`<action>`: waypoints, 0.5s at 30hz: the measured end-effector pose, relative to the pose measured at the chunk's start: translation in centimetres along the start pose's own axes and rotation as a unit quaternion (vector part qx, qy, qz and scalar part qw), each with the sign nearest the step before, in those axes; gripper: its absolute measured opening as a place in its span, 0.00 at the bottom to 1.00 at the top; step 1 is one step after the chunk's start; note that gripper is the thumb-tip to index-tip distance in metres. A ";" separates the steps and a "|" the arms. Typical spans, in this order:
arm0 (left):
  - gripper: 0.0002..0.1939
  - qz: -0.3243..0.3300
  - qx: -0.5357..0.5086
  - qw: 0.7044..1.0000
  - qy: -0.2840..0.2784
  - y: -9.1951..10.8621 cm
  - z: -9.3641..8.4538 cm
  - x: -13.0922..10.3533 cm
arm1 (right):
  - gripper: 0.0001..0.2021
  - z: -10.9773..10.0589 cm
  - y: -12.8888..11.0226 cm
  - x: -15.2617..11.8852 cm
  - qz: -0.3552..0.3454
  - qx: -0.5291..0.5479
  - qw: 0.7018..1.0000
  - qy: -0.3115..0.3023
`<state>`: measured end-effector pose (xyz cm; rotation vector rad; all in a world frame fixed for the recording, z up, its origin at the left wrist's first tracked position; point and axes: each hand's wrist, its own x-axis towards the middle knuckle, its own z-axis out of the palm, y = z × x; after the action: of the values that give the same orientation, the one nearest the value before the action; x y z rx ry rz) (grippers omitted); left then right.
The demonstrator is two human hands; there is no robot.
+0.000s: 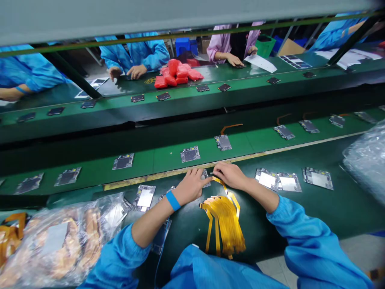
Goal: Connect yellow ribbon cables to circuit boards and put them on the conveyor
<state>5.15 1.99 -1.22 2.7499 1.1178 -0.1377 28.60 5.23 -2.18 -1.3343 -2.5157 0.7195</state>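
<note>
A small circuit board (206, 177) lies on the green bench, mostly covered by my fingers. My left hand (192, 185), with a blue band at the wrist, is closed over its left side, fingertips pressed down. My right hand (231, 175) is closed at the board's right edge, fingers at the end of an orange flex cable (221, 184); the exact contact point is hidden. Just below my hands is a fanned pile of flex cables (227, 224). More boards with white patches (144, 198) lie left of my hands, and others (288, 182) to the right.
Beyond the bench edge runs a green conveyor (162, 160) carrying spaced boards. Bagged flex cables (69, 241) sit at left, a clear plastic bag (367, 160) at right. Across the line, co-workers in blue and pink sleeves work near red packets (177, 74). A dark post (72, 74) stands left.
</note>
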 end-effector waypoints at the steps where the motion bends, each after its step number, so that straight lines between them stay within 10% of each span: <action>1: 0.31 -0.006 -0.004 1.000 0.004 -0.1 0.1 0.0 | 0.08 -0.3 0.1 -0.4 0.019 0.021 0.999 0.024; 7: 0.32 -0.025 -0.025 0.999 0.009 -0.4 0.3 0.3 | 0.09 -1.4 0.6 -3.4 0.061 0.059 0.994 0.074; 15: 0.23 -0.053 -0.049 0.997 0.042 -1.5 -1.2 -0.6 | 0.09 -1.4 0.2 -7.5 0.058 0.034 0.997 -0.033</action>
<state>3.66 2.88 -0.12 2.6339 1.2565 0.0180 33.60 -0.30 -0.73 -1.4660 -2.4558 0.8767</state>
